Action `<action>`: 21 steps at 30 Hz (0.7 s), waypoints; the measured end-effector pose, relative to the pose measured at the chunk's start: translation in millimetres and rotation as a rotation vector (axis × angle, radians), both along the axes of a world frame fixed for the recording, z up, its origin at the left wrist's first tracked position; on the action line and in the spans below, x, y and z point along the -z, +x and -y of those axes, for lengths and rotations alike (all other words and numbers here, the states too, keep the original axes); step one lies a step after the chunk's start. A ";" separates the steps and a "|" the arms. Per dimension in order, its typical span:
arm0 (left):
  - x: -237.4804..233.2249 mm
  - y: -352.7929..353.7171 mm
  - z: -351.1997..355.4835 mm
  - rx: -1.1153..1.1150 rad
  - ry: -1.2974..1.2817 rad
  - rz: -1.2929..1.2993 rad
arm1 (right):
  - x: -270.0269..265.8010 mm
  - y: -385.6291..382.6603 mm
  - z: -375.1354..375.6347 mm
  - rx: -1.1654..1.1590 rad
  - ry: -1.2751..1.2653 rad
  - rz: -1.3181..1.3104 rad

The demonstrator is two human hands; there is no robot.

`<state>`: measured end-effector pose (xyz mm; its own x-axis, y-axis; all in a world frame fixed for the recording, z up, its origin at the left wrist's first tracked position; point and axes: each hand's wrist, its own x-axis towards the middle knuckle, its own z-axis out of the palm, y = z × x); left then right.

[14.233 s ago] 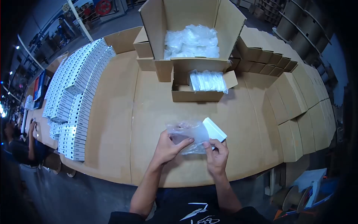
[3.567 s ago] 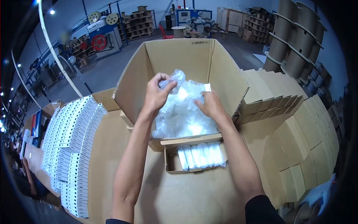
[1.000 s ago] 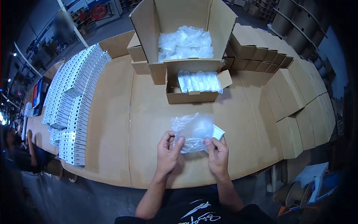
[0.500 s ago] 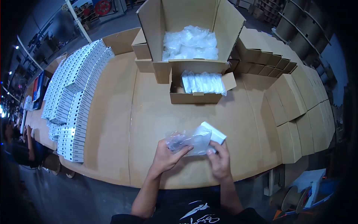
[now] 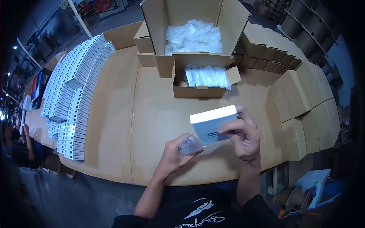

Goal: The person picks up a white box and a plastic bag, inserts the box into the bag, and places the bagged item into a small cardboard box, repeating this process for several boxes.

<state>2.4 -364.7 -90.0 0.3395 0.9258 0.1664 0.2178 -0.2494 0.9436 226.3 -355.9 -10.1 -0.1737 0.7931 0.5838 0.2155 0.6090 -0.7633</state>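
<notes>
The right hand (image 5: 245, 138) is closed around the right end of a white box (image 5: 213, 122), fingers over its face and thumb behind, holding it tilted above the front edge of the cardboard-covered table (image 5: 152, 114). The left hand (image 5: 174, 155) is curled shut on a crumpled clear plastic bag (image 5: 189, 144), which sits just below the box's lower edge. Beyond the hands stands a small open carton (image 5: 197, 92) of bagged items, behind it a large open carton (image 5: 232, 19), and rows of white boxes (image 5: 72, 95) lie to the left.
</notes>
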 end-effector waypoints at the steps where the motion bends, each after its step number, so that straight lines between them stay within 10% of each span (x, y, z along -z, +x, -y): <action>1: 1.3 0.1 0.6 0.007 -0.011 0.007 | 0.3 -0.6 -2.2 -0.036 -0.008 0.027; 21: 15.2 -1.3 1.4 -0.043 -0.184 0.091 | 27.4 -22.7 -6.2 -0.009 -0.231 -0.189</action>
